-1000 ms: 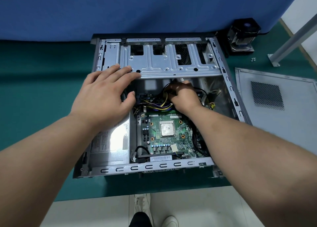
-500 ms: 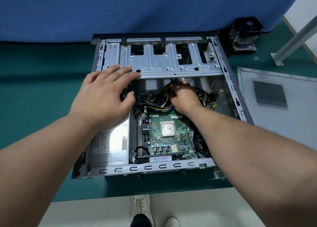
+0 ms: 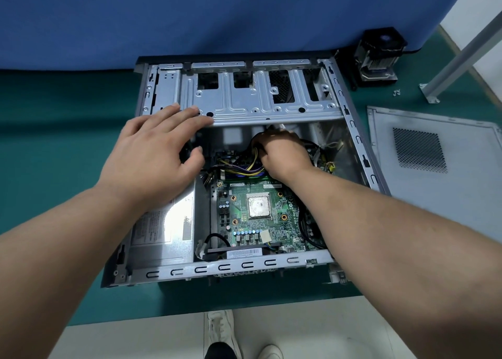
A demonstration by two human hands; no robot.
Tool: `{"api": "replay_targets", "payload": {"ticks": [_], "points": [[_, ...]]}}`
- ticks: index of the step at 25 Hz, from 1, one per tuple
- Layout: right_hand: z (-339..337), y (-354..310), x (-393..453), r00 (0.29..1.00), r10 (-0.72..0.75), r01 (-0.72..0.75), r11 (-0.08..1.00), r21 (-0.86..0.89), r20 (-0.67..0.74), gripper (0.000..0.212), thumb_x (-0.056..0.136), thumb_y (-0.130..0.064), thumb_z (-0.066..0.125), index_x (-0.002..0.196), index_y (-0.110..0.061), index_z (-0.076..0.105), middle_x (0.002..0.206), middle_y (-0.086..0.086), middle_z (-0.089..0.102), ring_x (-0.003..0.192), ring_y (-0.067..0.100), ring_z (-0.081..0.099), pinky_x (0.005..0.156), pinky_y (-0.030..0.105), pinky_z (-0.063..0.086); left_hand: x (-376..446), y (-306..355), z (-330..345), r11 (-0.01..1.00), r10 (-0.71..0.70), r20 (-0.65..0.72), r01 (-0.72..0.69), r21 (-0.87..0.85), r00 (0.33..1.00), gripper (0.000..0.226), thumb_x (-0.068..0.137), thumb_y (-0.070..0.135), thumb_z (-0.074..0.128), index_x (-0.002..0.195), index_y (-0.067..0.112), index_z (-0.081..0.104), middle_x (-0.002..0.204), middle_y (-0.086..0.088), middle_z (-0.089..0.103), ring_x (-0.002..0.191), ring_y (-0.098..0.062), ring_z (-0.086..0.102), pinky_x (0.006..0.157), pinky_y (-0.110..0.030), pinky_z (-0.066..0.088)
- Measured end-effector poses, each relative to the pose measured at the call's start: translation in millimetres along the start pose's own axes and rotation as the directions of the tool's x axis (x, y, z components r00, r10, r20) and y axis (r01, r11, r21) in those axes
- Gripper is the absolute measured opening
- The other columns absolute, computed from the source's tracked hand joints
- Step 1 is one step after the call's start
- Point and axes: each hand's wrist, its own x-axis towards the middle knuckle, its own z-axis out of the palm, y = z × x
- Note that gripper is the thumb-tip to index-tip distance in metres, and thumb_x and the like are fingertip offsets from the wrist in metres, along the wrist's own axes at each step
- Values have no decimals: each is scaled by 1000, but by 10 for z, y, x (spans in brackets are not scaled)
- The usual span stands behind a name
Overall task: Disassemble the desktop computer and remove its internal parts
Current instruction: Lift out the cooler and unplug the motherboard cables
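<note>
The open desktop case (image 3: 355, 130) lies flat on the green table. Inside it sits a green motherboard (image 3: 277, 222) with a bare silver processor (image 3: 259, 207) and, at the left, the grey power supply (image 3: 163, 228). My left hand (image 3: 154, 155) rests flat, fingers spread, on the edge of the silver drive cage (image 3: 258, 106), over the power supply's far end. My right hand (image 3: 285, 155) is curled deep in the case just below the cage, closed around the bundle of yellow and black power cables (image 3: 248, 168); its fingertips are hidden.
The removed side panel (image 3: 434, 174) lies flat to the right of the case. A black cooler with fan (image 3: 380, 57) stands at the back right beside small screws (image 3: 397, 93) and a grey metal post (image 3: 461, 51). A blue partition rises behind the case. My shoes show below the table edge.
Almost nothing has moved. My right hand has shifted slightly within the cable bundle; my left hand stays on the drive cage.
</note>
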Motion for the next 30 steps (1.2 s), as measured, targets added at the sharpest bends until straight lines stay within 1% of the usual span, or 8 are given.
{"api": "replay_targets", "payload": {"ticks": [3, 6, 9, 14, 18, 21, 27, 30], "points": [[3, -8, 1, 1000, 7, -7, 1000, -16, 4, 34, 95, -14, 55, 126, -24, 67, 118, 12, 67, 104, 35, 63, 88, 37, 51, -1, -10, 0, 1000, -2, 1, 2, 4, 1000, 56, 95, 48, 36, 151, 45, 38, 161, 21, 37, 153, -5, 24, 121, -38, 16], [27, 12, 17, 997, 65, -67, 996, 52, 46, 33, 97, -18, 54, 128, -26, 66, 122, 12, 66, 107, 35, 63, 87, 35, 52, 1, -11, -4, 1000, -2, 5, 2, 2, 1000, 56, 95, 49, 36, 151, 46, 38, 161, 21, 37, 153, -5, 23, 121, -38, 17], [31, 19, 26, 992, 108, -115, 988, 102, 68, 33, 97, -19, 55, 127, -29, 67, 121, 11, 68, 106, 34, 64, 87, 34, 52, 1, -5, -12, 1000, -6, 11, 6, -2, 1000, 57, 94, 48, 36, 151, 45, 38, 160, 21, 37, 153, -5, 23, 121, -38, 16], [-8, 1, 19, 999, 45, -45, 999, 2, 31, 34, 95, -20, 55, 124, -32, 68, 114, 10, 70, 99, 34, 67, 82, 34, 53, -5, 17, -24, 1000, -12, 8, 12, -9, 1000, 56, 93, 47, 37, 150, 46, 40, 160, 21, 38, 152, -5, 24, 121, -37, 16], [6, 17, 25, 993, 97, -101, 994, 49, 62, 33, 97, -24, 54, 127, -32, 67, 120, 9, 68, 105, 34, 65, 87, 34, 54, -13, 23, -31, 1000, -7, 4, 7, -10, 1000, 56, 93, 47, 37, 149, 46, 41, 160, 21, 38, 152, -6, 24, 121, -37, 16], [19, 29, 30, 992, 111, -115, 991, 65, 61, 33, 97, -25, 55, 127, -30, 67, 120, 11, 68, 106, 36, 64, 87, 35, 54, -11, 12, -30, 1000, -6, 9, 6, -11, 1000, 56, 94, 48, 37, 150, 45, 40, 160, 21, 37, 153, -6, 24, 121, -37, 15], [30, 43, 35, 979, 187, -197, 969, 147, 77, 31, 94, -25, 59, 123, -29, 70, 115, 13, 70, 102, 35, 65, 80, 29, 49, -7, 4, -17, 1000, -9, 3, 9, -17, 1000, 51, 100, 41, 49, 150, 45, 40, 161, 20, 37, 153, -6, 24, 121, -36, 14], [30, 32, 20, 980, 189, -197, 968, 153, 68, 31, 94, -25, 59, 123, -29, 70, 116, 14, 69, 102, 36, 65, 82, 31, 50, -8, 4, -26, 1000, -7, -1, 7, -15, 1000, 52, 98, 45, 42, 150, 46, 40, 160, 20, 38, 152, -6, 24, 120, -36, 15]]}}
